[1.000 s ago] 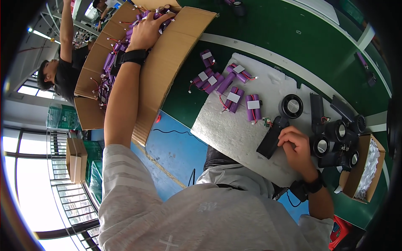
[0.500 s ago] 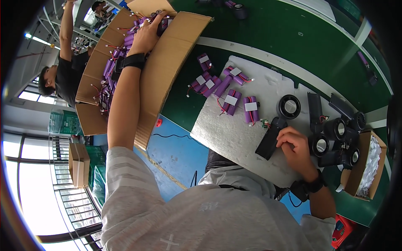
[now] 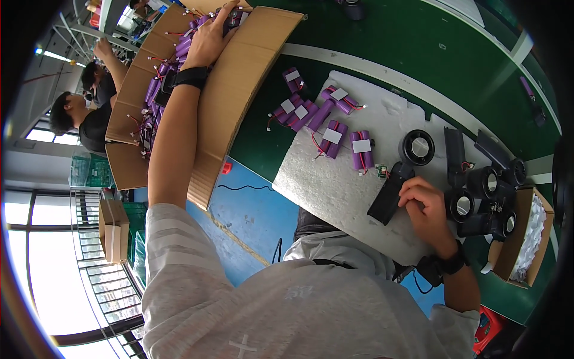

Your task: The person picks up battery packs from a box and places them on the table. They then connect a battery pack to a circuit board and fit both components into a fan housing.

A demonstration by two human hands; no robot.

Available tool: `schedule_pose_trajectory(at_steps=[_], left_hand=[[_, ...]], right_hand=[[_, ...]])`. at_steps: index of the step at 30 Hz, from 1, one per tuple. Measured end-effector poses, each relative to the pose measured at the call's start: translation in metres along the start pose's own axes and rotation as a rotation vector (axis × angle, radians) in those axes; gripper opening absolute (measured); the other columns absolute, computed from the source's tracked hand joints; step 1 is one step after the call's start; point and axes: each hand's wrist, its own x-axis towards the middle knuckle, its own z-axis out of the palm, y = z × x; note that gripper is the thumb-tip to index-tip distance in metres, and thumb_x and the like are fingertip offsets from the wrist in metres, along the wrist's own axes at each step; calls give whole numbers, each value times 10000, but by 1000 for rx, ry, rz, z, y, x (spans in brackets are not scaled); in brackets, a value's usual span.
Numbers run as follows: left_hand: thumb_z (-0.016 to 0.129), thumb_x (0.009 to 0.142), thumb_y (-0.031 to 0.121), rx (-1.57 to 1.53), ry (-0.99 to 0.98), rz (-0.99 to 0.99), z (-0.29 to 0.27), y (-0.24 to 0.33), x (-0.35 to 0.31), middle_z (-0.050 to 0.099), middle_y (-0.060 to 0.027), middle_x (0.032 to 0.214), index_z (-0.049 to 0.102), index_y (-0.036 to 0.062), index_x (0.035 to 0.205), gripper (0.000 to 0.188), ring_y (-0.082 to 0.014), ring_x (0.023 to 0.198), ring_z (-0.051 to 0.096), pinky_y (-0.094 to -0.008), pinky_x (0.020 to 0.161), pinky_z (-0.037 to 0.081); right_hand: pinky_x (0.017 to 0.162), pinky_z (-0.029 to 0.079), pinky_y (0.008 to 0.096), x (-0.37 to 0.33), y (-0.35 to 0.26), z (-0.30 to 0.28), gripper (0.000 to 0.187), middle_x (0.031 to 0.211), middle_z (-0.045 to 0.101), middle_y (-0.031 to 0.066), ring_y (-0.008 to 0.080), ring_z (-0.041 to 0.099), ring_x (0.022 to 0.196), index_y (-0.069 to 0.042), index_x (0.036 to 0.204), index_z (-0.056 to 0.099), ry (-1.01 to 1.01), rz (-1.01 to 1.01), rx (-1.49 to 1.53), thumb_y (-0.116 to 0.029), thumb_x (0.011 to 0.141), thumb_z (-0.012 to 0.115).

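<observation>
My left hand reaches into a cardboard box heaped with purple battery packs. Its thumb and fingers close around a dark part at the far end, mostly hidden by the hand. On a white foam board, my right hand has curled fingers against the edge of a black handheld-fan housing. The housing's round head points away from me, and a small green circuit board sits beside it. Left of it lie several label-bearing purple battery packs with red wires.
More black fan housings are piled at the board's right end. Beside them stands a small carton with white filling. A white rail crosses the green table. People are at the far left.
The view has shifted slightly, moving the table things a little within the picture. Both hands stay at about the same places. The person at the left has lowered a raised arm.
</observation>
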Motion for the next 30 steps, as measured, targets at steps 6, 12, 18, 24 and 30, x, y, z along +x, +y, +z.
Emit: schedule_pose_trajectory(at_steps=[6, 12, 18, 24, 30], left_hand=[[681, 848, 237, 10, 79, 122, -2, 16, -2, 572, -270, 1222, 440, 262, 1372, 578, -456, 1082, 573, -483, 919, 485], [690, 823, 234, 67, 48, 108, 4, -4, 2, 563, -262, 1221, 464, 271, 1356, 580, -455, 1075, 574, -474, 908, 493], [704, 790, 173, 82, -63, -48, -10, 21, 4, 472, -246, 1301, 373, 157, 1446, 735, -448, 1114, 541, -511, 939, 452], [648, 808, 111, 83, 92, 45, -10, 29, 3, 527, -238, 1151, 501, 150, 1303, 518, -432, 979, 576, -518, 830, 480], [633, 822, 108, 7, -85, -23, -16, 33, 7, 564, -225, 1156, 560, 155, 1260, 446, -418, 1011, 581, -491, 852, 485]], right_hand=[[589, 405, 258, 0, 0, 0, 138, 848, 602, 101, 166, 553, 666, 22, 711, 583, 4, -6, -5, 130, 697, 498], [583, 395, 250, 0, -3, -1, 139, 852, 600, 99, 163, 550, 665, 23, 712, 582, -13, 20, -3, 132, 695, 497], [585, 395, 249, -1, 0, -2, 137, 853, 600, 101, 161, 550, 672, 26, 714, 583, -7, 13, -3, 131, 698, 497], [585, 405, 252, 1, -1, -1, 144, 848, 599, 103, 165, 555, 671, 25, 724, 585, -10, -5, -1, 139, 702, 498], [570, 415, 255, 1, 0, -1, 161, 837, 599, 105, 171, 560, 657, 23, 736, 587, -7, -21, -6, 152, 706, 495]])
